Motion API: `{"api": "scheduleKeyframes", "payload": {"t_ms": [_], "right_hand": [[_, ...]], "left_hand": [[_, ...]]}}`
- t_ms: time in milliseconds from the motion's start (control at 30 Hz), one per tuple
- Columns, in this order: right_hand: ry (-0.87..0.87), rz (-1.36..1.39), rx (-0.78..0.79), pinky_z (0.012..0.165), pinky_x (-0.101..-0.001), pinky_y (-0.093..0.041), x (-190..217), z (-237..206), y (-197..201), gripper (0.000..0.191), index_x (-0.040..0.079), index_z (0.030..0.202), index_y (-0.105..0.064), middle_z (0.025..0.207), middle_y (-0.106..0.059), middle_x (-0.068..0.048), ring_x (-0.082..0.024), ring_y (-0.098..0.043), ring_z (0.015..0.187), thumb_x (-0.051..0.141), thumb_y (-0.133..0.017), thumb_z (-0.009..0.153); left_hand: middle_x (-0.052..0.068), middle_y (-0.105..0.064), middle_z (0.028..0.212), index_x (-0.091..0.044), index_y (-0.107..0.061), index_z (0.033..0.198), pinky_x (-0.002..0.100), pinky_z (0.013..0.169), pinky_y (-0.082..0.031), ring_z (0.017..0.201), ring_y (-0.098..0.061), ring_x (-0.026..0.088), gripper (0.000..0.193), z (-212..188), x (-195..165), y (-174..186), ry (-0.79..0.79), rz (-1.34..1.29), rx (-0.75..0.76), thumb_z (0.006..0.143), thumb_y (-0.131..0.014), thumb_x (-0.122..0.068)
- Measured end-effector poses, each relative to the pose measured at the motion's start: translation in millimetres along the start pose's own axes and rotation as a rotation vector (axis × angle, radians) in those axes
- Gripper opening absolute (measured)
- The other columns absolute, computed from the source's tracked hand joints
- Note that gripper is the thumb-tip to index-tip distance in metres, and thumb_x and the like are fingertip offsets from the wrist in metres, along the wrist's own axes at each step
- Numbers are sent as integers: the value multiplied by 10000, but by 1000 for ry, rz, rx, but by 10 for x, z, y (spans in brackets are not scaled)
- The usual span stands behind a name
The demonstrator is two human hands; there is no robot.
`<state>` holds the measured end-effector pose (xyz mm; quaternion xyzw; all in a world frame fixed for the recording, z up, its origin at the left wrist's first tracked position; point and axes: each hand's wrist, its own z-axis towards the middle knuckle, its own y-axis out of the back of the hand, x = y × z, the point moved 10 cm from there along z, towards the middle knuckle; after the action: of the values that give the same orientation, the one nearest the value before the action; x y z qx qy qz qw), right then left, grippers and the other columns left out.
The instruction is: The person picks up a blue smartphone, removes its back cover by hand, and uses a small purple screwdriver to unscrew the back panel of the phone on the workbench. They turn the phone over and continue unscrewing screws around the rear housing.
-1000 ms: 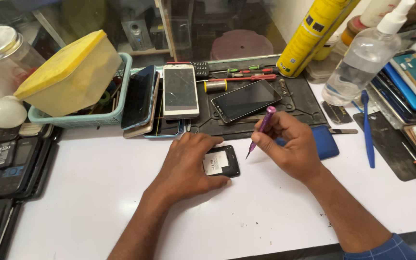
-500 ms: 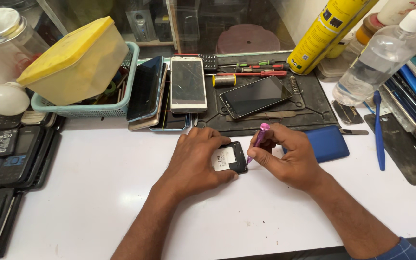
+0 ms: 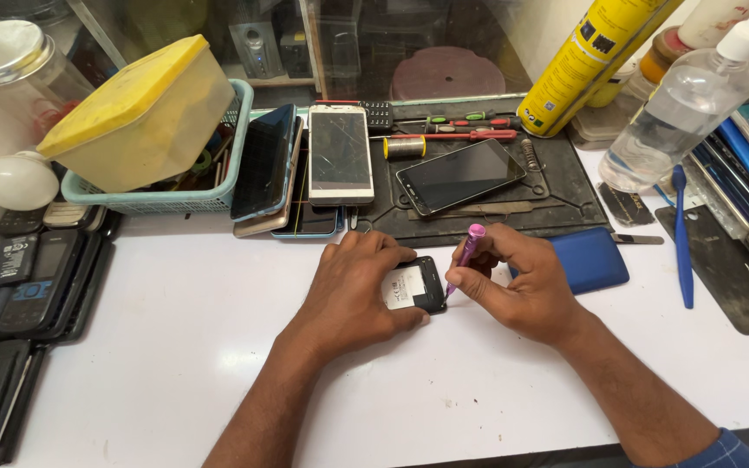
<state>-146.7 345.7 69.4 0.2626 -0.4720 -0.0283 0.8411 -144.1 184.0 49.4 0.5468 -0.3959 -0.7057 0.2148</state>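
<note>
Closer now than a second ago: my right hand [image 3: 522, 290] has swung in from beside the small black phone [image 3: 416, 286], and the pink-handled screwdriver [image 3: 465, 256] has dropped from upright to a lean, its tip down at the phone's right edge. I'm pinching the tool between thumb and fingers, grip clenched around its handle. My left hand [image 3: 350, 288] lies flat over the left part of the phone, thumb along its lower edge, grip pressed down on it and holding it against the white counter [image 3: 175, 347]. The phone sits back-up between my two hands, near the front edge of the dark work mat [image 3: 556, 186], with a pale label showing on it. Just right of my right hand lies a blue phone cover [image 3: 595, 260], touching the mat's corner. On the mat I see a black smartphone [image 3: 459, 175] lying at a slant, and screwdrivers [image 3: 465, 128] behind it. Left of the mat a white phone with a cracked screen [image 3: 340, 154] rests on a stack of others. Far left, a yellow-lidded tub [image 3: 136, 117] sits tilted in a pale blue basket [image 3: 218, 186]. To the right stand a yellow spray can [image 3: 587, 65] and a clear spray bottle [image 3: 682, 113], with a blue toothbrush [image 3: 682, 234] lying in front of the bottle.
</note>
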Motion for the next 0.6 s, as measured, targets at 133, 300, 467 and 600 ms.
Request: {"api": "scheduleKeyframes", "payload": {"t_ms": [133, 300, 467, 600], "right_hand": [[9, 1, 5, 654, -228, -533, 14, 3, -12, 139, 42, 970, -701, 834, -703, -10, -71, -646, 730, 146, -772, 909], [-4, 21, 8, 658, -226, -539, 16, 8, -34, 150, 43, 976, -688, 826, -715, -3, -67, -652, 730, 146, -773, 906], [-14, 7, 13, 649, -232, -535, 50, 29, -49, 147, 47, 976, -698, 815, -716, 0, -73, -650, 713, 142, -777, 897], [-28, 31, 79, 690, -241, -534, 90, 49, -116, 140, 46, 1005, -710, 849, -705, -6, -82, -641, 753, 130, -762, 906]], "left_hand": [[47, -645, 1161, -112, -731, 1164, 405, 1014, -382, 1147, -545, 230, 722, -9, -6, 22, -6, -5, -7, 529, -951, -374], [45, -643, 1166, -112, -735, 1161, 404, 1010, -384, 1146, -545, 229, 713, -25, -2, 38, -13, 1, -8, 534, -947, -378], [48, -642, 1163, -113, -732, 1167, 404, 1001, -387, 1148, -543, 233, 723, -30, 3, 77, -19, 3, -8, 533, -946, -386], [56, -643, 1176, -107, -731, 1170, 410, 1000, -384, 1155, -542, 242, 726, -59, -8, 129, -39, -4, -23, 531, -945, -377]]}}
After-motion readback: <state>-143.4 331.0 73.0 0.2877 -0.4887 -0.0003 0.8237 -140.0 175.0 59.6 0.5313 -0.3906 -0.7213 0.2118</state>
